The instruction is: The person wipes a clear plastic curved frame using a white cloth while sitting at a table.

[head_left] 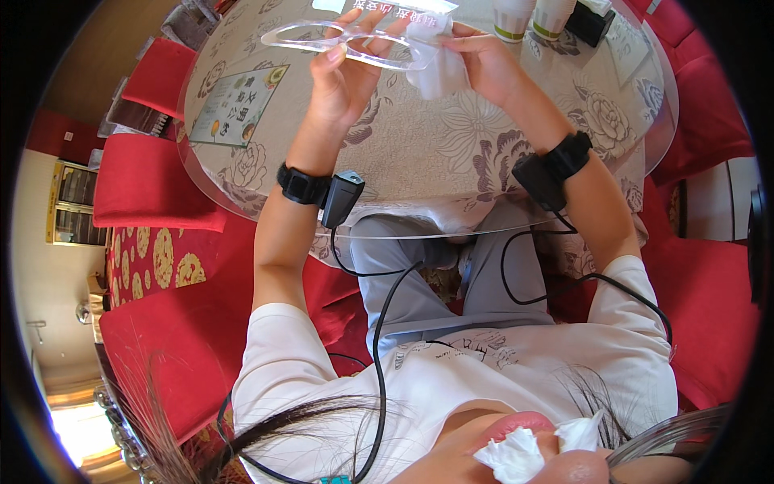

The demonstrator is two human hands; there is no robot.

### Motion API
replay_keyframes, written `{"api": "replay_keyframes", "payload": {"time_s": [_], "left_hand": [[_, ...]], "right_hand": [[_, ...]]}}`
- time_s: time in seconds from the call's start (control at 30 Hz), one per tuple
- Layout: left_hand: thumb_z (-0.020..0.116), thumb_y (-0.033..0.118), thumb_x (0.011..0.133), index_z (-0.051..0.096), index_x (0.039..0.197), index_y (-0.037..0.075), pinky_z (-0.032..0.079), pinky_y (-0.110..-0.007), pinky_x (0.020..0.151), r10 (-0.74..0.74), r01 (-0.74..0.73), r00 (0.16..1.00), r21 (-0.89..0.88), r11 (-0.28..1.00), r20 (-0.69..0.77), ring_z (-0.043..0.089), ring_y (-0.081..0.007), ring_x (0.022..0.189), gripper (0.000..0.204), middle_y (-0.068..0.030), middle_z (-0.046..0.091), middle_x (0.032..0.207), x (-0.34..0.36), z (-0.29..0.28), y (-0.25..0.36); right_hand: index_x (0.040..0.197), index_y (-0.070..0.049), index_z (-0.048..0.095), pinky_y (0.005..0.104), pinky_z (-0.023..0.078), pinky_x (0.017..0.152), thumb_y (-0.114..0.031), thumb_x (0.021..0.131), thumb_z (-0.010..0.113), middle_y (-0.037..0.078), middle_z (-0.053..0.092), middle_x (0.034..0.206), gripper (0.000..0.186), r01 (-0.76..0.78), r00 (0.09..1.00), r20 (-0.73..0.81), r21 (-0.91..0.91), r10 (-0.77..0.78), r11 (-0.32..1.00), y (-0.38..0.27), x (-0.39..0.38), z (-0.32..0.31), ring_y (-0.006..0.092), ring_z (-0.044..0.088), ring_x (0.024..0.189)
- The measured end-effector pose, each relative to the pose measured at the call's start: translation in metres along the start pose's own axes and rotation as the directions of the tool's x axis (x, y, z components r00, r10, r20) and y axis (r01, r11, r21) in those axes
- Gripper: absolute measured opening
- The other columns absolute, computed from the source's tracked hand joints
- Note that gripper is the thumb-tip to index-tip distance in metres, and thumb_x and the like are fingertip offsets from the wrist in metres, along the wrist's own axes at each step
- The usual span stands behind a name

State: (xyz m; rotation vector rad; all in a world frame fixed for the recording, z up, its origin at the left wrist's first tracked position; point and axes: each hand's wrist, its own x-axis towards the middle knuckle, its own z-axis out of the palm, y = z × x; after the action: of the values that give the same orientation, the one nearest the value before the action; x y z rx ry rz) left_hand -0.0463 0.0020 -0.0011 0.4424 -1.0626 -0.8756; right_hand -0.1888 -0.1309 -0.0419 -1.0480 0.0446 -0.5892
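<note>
Over the far part of the table, my left hand [343, 90] is closed on a pair of clear-framed glasses [387, 60], thumb at the middle and fingers behind. A thin white tissue or wipe [438, 68] hangs at the right end of the glasses. My right hand [488, 66] pinches this tissue against that end between thumb and fingers. Some of the right fingers are hidden behind it. A flat white printed packet or card [415, 6] shows just behind the glasses at the top edge, partly cut off.
A round table [419, 145] with a floral cloth and glass top spans the front. On it are a printed card [239, 105], paper cups [511, 18] and a black tissue box [589, 24]. Red chairs [153, 181] surround it. Black cables [379, 355] trail from my wrist devices.
</note>
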Motion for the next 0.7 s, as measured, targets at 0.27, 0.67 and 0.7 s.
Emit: {"api": "replay_keyframes", "payload": {"time_s": [0.27, 0.67, 0.7], "left_hand": [[0.063, 0.045, 0.066, 0.048, 0.108, 0.008, 0.037, -0.036, 0.092, -0.091, 0.091, 0.996, -0.057, 0.994, 0.009, 0.048, -0.0238, 0.102, 0.058, -0.0023, 0.052, 0.1, -0.005, -0.014, 0.004], [0.062, 0.052, 0.062, 0.051, 0.105, 0.004, 0.041, -0.034, 0.084, -0.122, 0.111, 0.99, -0.157, 0.981, -0.063, 0.051, -0.0263, 0.096, 0.065, -0.0077, 0.054, 0.102, -0.003, -0.016, 0.01], [0.062, 0.052, 0.062, 0.051, 0.105, 0.004, 0.041, -0.034, 0.084, -0.122, 0.11, 0.99, -0.154, 0.982, -0.066, 0.051, -0.0263, 0.096, 0.065, -0.0077, 0.054, 0.102, -0.003, -0.02, 0.01]], "right_hand": [[0.113, 0.003, 0.048, 0.0321, 0.041, 0.089, -0.007, 0.078, 0.049, 0.011, 0.057, 0.107, 0.036, -0.006, 0.995, -0.095, 0.004, 0.006, 1.0, 0.001, 0.001, -0.01, 0.0192, 0.056, 0.096], [0.094, 0.002, 0.053, 0.0328, 0.043, 0.085, -0.014, 0.076, 0.038, 0.013, 0.058, 0.093, 0.028, 0.117, 0.992, 0.03, 0.215, -0.126, 0.97, -0.006, 0.002, -0.02, 0.022, 0.058, 0.087], [0.093, 0.002, 0.053, 0.0332, 0.042, 0.086, -0.015, 0.076, 0.037, 0.013, 0.058, 0.093, 0.028, 0.135, 0.989, -0.09, 0.211, -0.119, 0.968, -0.007, 0.002, -0.018, 0.0219, 0.057, 0.087]]}}
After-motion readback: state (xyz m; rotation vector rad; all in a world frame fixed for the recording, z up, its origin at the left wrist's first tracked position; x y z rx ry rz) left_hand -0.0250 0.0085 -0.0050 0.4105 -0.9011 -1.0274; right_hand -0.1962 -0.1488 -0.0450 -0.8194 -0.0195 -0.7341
